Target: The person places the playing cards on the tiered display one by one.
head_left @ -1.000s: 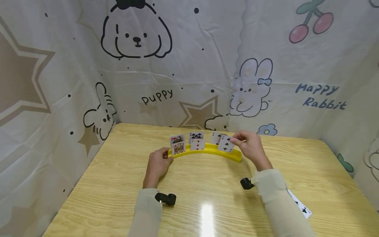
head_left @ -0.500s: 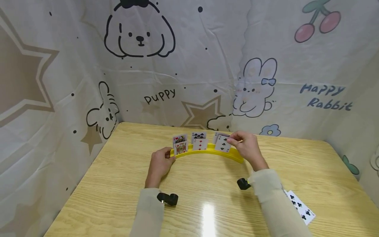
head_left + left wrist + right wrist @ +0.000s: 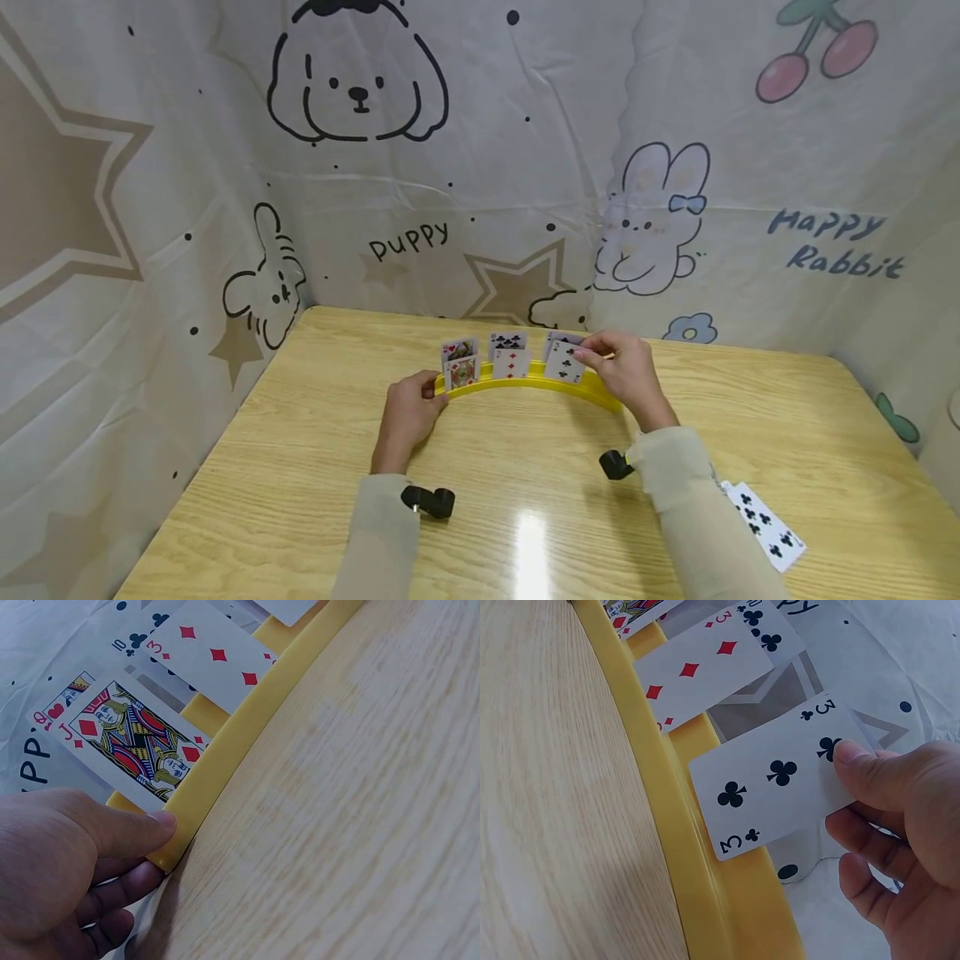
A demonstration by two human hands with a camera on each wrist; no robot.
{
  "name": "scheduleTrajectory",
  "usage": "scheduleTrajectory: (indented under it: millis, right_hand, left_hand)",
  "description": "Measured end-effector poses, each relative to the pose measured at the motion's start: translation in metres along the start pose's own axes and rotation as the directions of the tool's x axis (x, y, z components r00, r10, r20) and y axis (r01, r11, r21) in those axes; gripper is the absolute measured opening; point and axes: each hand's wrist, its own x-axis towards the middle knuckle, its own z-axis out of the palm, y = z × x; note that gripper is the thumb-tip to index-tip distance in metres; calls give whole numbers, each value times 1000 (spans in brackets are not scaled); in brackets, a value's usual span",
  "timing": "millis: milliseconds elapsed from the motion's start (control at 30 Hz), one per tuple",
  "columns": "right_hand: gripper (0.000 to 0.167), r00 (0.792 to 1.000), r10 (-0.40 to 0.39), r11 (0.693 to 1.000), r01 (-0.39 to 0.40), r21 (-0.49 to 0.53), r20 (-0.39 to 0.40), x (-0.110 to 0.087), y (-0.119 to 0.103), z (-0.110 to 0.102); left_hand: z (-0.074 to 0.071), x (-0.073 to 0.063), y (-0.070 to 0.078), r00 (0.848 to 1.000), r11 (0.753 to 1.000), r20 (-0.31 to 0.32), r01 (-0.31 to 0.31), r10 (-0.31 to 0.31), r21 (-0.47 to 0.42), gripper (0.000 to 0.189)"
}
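My left hand grips the left end of a curved yellow card holder, thumb on its front and fingers behind. With thumb and fingers, my right hand pinches the upper right part of a three of clubs. That card's lower edge is at the holder's front slot, toward the right. A jack of diamonds and a three of diamonds stand in the front row. Behind them are a queen of hearts and a ten of clubs. Another card behind the three of clubs is mostly hidden.
A loose clubs card lies face up on the wooden table, beside my right sleeve, which partly covers what is next to it. A printed cloth hangs behind the table. Black wrist cameras sit on both sleeves.
The right hand has brought the three of clubs slightly left and down against the holder. The left hand keeps its grip. More of the loose clubs card shows beside the right sleeve.
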Motion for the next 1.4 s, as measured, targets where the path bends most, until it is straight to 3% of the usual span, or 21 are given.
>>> scheduleTrajectory:
  millis: [867,1400]
  right_hand:
    - [15,999,28,999,-27,-30,29,-6,8,8]
    - [26,996,57,996,-52,-75,65,-26,23,-28]
  left_hand:
    - [0,1,0,1000,1000,4,0,0,-2,35]
    - [2,1,-2,1000,1000,4,-2,2,6,35]
